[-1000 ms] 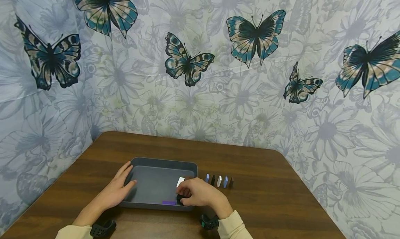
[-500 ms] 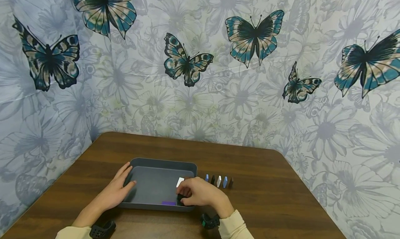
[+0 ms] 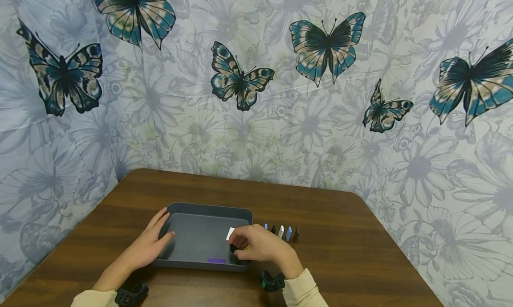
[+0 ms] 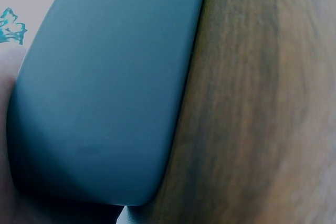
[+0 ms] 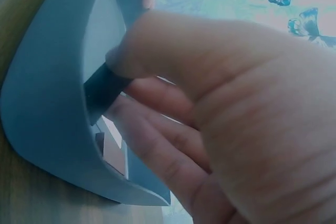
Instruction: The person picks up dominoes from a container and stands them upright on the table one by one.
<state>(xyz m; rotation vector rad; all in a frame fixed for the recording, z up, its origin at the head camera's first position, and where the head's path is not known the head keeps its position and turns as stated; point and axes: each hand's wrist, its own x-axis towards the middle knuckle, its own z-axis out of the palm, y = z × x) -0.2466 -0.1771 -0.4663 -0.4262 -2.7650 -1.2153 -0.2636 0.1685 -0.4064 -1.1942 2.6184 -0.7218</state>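
Observation:
A grey tray (image 3: 192,240) sits on the wooden table. My left hand (image 3: 149,240) rests against its left side, fingers spread along the rim; in the left wrist view the tray's outer wall (image 4: 110,87) fills much of the picture. My right hand (image 3: 260,244) is over the tray's right end, pinching a small black block (image 5: 105,90) between thumb and fingers. Below and left of that hand, a purple block (image 3: 216,261) lies along the tray's near wall. Past the fingertips are a white block (image 3: 230,233) and a brown block (image 5: 113,153), partly hidden by the hand in the head view.
Right of the tray, small blocks stand in a row on the table: a blue block (image 3: 266,226), a black block (image 3: 274,229), a white block (image 3: 281,232), another blue block (image 3: 289,234) and a brown block (image 3: 296,234). A butterfly-patterned wall covering (image 3: 256,137) hangs behind.
My right hand has shifted slightly up and to the right with the black block, away from the purple block's end. The left hand keeps its place on the tray.

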